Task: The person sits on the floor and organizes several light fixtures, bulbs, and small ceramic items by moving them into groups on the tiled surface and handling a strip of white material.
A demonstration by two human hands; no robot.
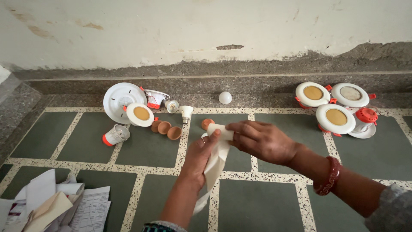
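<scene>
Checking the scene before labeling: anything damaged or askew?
Yes. Lamp parts lie loose on the floor: a bulb housing tipped on its side, orange caps scattered. Wall plaster is chipped. Both hands hold a white cloth.

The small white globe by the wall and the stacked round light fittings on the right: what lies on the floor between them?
Nothing: in the head view, only bare floor separates the white globe from the round light fittings.
</scene>
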